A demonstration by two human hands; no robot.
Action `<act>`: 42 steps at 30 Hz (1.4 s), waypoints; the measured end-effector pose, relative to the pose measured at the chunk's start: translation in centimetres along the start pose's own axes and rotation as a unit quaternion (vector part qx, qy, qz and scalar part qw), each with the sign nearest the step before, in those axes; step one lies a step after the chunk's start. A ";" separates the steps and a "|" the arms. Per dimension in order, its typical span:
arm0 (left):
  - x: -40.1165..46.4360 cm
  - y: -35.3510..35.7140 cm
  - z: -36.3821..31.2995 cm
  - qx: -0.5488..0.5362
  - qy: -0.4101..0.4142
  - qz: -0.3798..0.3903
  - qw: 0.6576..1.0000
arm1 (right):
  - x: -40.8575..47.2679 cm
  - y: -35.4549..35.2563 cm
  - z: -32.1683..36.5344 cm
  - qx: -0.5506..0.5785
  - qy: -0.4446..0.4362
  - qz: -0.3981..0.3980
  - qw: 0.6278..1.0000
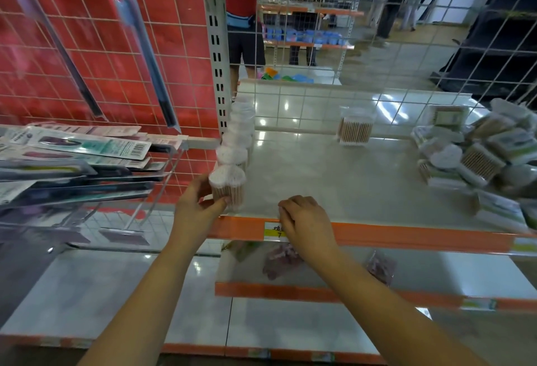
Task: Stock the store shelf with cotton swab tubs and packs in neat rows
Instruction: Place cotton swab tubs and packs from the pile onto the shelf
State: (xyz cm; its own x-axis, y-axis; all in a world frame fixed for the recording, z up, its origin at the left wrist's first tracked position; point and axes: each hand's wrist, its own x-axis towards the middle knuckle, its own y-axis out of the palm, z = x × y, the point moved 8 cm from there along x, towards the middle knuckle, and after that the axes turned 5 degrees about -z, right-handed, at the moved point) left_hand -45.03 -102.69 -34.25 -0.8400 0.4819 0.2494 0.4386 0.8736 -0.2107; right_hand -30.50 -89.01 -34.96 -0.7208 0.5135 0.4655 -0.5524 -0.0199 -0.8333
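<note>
L hand (200, 201) on swab tub (227, 185)

Both arms extended forward; left hand (195, 201) cupped, fingers and thumb closed in grip; right hand (307, 224) loosely curled, palm down.

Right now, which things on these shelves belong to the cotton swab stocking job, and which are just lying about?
Job:
round swab tub in left hand
row of tubs behind it
square swab box
pile of swab packs
shelf

Lying about:
carded packs on the left rack
pink bags on the lower shelf
</note>
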 end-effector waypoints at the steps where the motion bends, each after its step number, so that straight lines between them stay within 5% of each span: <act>1: 0.0 0.0 0.1 0.003 -0.002 0.002 1.000 | 0.0 0.0 0.0 -0.001 -0.001 -0.005 1.000; 42: 0.5 0.4 0.7 0.044 -0.023 0.006 0.999 | -0.5 0.3 -0.1 0.012 0.022 -0.029 0.999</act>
State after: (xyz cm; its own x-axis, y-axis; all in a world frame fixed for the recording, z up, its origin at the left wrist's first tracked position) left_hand -45.49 -102.15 -34.92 -0.8497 0.4866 0.2032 0.4205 0.8578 -0.2957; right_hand -30.26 -89.13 -35.47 -0.6687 0.5523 0.4978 -0.6025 -0.0101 -0.7981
